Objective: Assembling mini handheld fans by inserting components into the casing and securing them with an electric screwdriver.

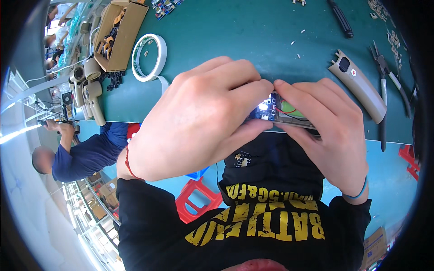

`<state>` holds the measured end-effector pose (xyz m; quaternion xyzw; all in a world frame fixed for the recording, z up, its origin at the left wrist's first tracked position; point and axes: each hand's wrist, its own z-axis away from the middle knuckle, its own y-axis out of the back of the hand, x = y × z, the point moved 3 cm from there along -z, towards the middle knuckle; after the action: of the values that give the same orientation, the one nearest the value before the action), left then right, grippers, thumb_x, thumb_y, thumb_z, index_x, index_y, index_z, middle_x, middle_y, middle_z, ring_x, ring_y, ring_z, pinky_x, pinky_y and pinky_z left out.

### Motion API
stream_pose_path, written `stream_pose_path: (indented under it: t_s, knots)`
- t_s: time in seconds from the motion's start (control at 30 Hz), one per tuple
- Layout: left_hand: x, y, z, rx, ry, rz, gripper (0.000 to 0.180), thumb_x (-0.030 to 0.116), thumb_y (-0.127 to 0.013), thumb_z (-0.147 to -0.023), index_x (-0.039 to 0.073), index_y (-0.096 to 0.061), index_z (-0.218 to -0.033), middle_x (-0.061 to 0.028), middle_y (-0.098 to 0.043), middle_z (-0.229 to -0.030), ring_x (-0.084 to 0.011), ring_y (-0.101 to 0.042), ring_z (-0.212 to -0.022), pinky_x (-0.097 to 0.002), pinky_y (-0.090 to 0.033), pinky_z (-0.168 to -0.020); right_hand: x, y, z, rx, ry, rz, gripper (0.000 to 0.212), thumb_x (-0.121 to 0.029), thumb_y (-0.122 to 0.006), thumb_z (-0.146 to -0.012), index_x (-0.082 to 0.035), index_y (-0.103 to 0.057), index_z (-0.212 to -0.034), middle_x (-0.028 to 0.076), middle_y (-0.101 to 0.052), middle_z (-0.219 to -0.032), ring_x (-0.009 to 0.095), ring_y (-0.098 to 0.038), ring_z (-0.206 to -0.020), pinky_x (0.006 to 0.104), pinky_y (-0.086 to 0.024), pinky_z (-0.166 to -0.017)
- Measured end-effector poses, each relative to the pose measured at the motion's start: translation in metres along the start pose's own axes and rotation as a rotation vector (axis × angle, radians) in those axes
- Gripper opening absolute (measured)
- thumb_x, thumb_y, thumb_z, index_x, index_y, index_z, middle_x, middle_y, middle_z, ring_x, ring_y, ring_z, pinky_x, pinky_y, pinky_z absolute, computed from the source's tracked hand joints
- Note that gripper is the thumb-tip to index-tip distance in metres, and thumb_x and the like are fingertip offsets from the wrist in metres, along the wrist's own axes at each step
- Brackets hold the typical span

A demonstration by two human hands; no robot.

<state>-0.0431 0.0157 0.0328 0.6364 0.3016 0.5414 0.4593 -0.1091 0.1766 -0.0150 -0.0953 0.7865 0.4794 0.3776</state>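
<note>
Both of my hands meet over a small opened housing [296, 123] at the table's front edge. In it show a blue circuit board [271, 108], with a bright white glare on it, and a green cylindrical part [290, 109] with thin red and black wires. My left hand [199, 113] pinches the board's end between thumb and fingers, hiding part of it. My right hand [332, 124] is closed around the housing's other end, its thumb below and fingertips above. Right of it lies a separate beige shell [361, 88] with a dark oval window.
Cutting pliers [382, 67] and a black-handled screwdriver [342, 20] lie at the right. A white tape roll [136, 61], a cardboard box [132, 34] of parts and several beige devices [92, 92] stand left. A red stool [181, 205] is below; another person [86, 156] works at the left.
</note>
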Motion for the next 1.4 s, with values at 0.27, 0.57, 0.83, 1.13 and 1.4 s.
stream_pose_path:
  t_s: [0.27, 0.57, 0.83, 1.13, 1.4]
  knots:
    - [-0.003, -0.002, 0.003, 0.071, 0.008, 0.056, 0.043, 0.013, -0.084, -0.062, 0.003, -0.07, -0.101, -0.0111, -0.066, -0.094, -0.0266, -0.065, -0.08, -0.0325, -0.054, -0.068, 0.0, -0.001, -0.001, -0.001, -0.002, -0.005, 0.054, 0.0, -0.08, -0.06, -0.001, -0.066, -0.112, 0.012, -0.067, -0.098, 0.027, -0.061, -0.082, 0.0333, -0.051, -0.07]
    - [-0.002, 0.0, 0.003, 0.05, 0.017, 0.086, 0.044, 0.009, -0.083, -0.061, 0.001, -0.069, -0.101, -0.0125, -0.065, -0.095, -0.028, -0.064, -0.08, -0.0336, -0.054, -0.068, -0.004, 0.0, -0.001, -0.013, -0.015, -0.001, 0.055, 0.0, -0.08, -0.059, -0.001, -0.066, -0.112, 0.011, -0.067, -0.1, 0.026, -0.061, -0.083, 0.0327, -0.051, -0.07]
    - [-0.002, 0.0, 0.002, 0.013, 0.006, 0.074, 0.044, 0.01, -0.083, -0.061, 0.0, -0.068, -0.101, -0.0133, -0.064, -0.095, -0.0287, -0.063, -0.08, -0.0345, -0.053, -0.067, -0.003, 0.0, -0.001, -0.018, -0.011, -0.008, 0.056, -0.001, -0.081, -0.058, 0.0, -0.066, -0.111, 0.012, -0.067, -0.1, 0.027, -0.061, -0.083, 0.0336, -0.05, -0.072]
    - [-0.002, -0.001, 0.0, -0.007, -0.019, 0.071, 0.044, 0.013, -0.083, -0.063, -0.001, -0.067, -0.102, -0.0134, -0.064, -0.096, -0.0291, -0.063, -0.082, -0.0351, -0.053, -0.069, 0.001, -0.002, 0.0, -0.013, -0.026, -0.069, 0.055, -0.002, -0.082, -0.058, 0.001, -0.065, -0.11, 0.013, -0.068, -0.102, 0.028, -0.063, -0.084, 0.0329, -0.051, -0.073]
    - [-0.006, 0.001, 0.001, -0.022, -0.017, 0.079, 0.042, 0.012, -0.081, -0.067, 0.0, -0.066, -0.104, -0.0142, -0.062, -0.099, -0.0295, -0.063, -0.083, -0.0352, -0.053, -0.071, 0.009, -0.002, 0.001, 0.0, -0.124, -0.204, 0.051, -0.008, -0.085, -0.06, 0.001, -0.065, -0.105, 0.013, -0.068, -0.098, 0.026, -0.066, -0.085, 0.0312, -0.053, -0.075]
